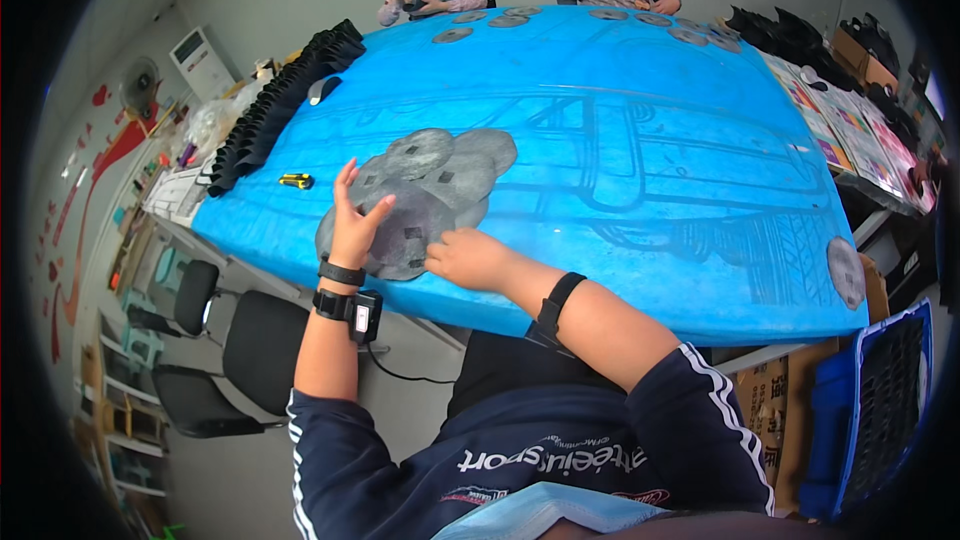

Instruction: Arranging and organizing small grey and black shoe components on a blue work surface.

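Observation:
Several flat, rounded grey pieces (455, 180) lie overlapping near the front edge of the blue-covered table. Small dark squares (413, 233) show on some of them. My left hand (354, 223) is over the left side of this pile, its fingers and thumb spread apart with nothing seen between them. At the pile's near right side is my right hand (468, 258), its fingers curled together at the edge of a grey piece. What those fingers pinch, if anything, is hidden. A strapped device (362, 315) sits on my left wrist.
A yellow and black utility knife (296, 181) lies left of the pile. Stacked black pieces (285, 100) line the table's left edge. Two people work across the blue table (700, 170), near more grey pieces (608, 15). A blue crate (830, 430) stands at right, chairs (262, 350) at left.

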